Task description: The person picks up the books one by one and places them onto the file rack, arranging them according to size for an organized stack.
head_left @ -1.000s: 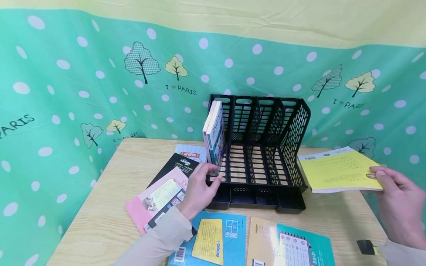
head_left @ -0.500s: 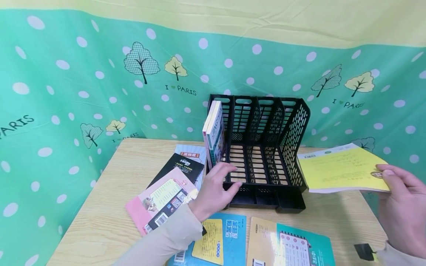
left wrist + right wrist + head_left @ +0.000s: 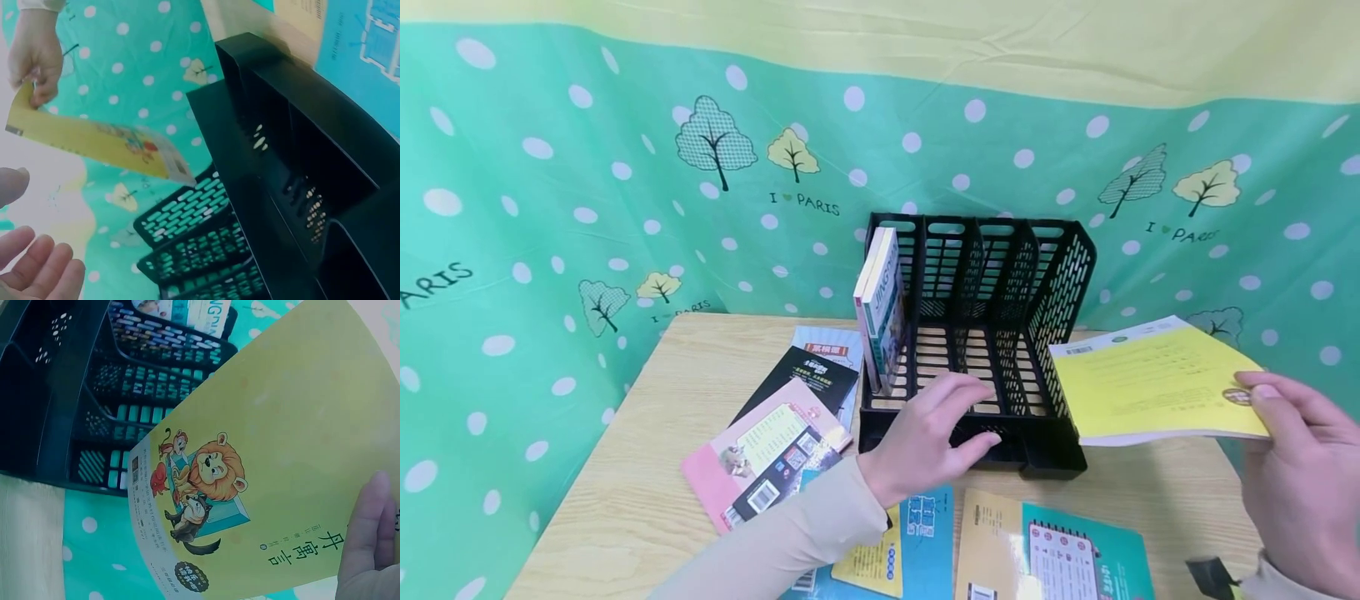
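My right hand [image 3: 1300, 467] pinches a yellow paperback book [image 3: 1157, 383] by its right edge and holds it up beside the black file rack [image 3: 1052, 454]. In the right wrist view the book's cover [image 3: 281, 425] shows a cartoon lion and other animals. My left hand [image 3: 928, 433] hovers in front of the rack with fingers apart and nothing in them. In the left wrist view the left fingers [image 3: 44, 262] are spread off to the side of the yellow book [image 3: 94, 140]. Two books [image 3: 880, 308] stand upright in the rack's leftmost slot.
Left of the rack lie overlapping books: a pink one [image 3: 715, 475], a black one [image 3: 805, 379] and a light blue one [image 3: 831, 337]. In front lie a blue book [image 3: 936, 542] and a tan and teal one [image 3: 992, 533]. A green dotted curtain [image 3: 625, 208] hangs behind the table.
My left hand has let go of the books in the leftmost slot and moved right across the rack's front. The yellow book has shifted slightly left, nearer the rack.
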Demonstrator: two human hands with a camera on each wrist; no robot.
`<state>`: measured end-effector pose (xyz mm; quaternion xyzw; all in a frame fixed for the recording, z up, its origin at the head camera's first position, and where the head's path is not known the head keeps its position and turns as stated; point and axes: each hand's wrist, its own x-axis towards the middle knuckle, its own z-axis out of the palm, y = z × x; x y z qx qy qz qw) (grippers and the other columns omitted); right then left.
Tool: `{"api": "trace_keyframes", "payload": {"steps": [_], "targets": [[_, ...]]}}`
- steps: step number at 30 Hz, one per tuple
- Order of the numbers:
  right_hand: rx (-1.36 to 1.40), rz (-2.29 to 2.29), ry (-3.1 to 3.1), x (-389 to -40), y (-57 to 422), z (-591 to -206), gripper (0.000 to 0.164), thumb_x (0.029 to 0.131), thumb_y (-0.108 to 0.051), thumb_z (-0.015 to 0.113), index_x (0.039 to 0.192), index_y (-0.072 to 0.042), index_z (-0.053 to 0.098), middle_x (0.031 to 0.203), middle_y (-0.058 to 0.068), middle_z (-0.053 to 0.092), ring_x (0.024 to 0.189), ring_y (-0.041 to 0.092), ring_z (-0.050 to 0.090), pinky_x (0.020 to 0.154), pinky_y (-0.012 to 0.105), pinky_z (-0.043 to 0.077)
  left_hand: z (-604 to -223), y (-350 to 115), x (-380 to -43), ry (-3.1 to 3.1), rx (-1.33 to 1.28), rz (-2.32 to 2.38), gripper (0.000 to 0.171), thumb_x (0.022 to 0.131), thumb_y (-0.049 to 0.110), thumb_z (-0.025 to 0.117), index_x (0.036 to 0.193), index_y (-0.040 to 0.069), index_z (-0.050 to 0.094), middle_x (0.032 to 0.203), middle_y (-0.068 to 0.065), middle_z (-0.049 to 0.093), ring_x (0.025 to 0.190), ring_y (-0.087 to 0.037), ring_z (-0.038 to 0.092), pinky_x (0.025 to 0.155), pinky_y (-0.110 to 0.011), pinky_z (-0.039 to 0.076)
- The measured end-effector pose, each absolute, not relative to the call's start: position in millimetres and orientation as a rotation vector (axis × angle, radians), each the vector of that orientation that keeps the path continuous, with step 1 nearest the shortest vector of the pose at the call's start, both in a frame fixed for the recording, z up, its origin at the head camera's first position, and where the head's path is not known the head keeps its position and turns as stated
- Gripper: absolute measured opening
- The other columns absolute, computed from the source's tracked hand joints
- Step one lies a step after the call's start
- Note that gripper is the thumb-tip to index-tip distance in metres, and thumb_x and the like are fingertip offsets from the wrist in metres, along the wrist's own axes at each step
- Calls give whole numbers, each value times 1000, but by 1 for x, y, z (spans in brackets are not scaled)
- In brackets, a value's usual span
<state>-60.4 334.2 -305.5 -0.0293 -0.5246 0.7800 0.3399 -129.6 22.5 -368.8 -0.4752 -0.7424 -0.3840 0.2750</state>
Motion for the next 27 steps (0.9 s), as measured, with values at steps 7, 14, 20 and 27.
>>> {"api": "trace_keyframes", "payload": {"steps": [7,14,20,27], "targets": [[140,2235,-1101,-60,326,-307,20,89,23,41,104,30,53,87,30,65,82,32,64,66,31,58,-366,30,-127,-1928,-1329,-977,43,82,20,75,116,-1,60,116,-9,58,110,-15,56,100,-19,40],[138,2248,-1134,-60,314,-307,20,89,23,43,105,29,53,89,28,65,79,31,65,67,31,58,-364,36,-123,-1879,-1370,-928,41,84,23,73,115,-1,60,118,-10,58,113,-15,55,102,-20,39],[70,2196,-1201,-58,304,-307,20,89,20,47,106,29,53,93,26,64,79,29,66,66,29,57,-360,43,-119,-1819,-1412,-901,42,83,24,75,114,-1,62,116,-10,60,113,-16,55,103,-20,38],[123,2247,-1186,-57,300,-308,20,91,19,45,106,28,53,90,26,65,77,30,67,68,30,58,-360,49,-118,-1773,-1437,-864,44,82,23,76,114,-2,62,116,-11,61,115,-17,55,104,-20,36]]}}
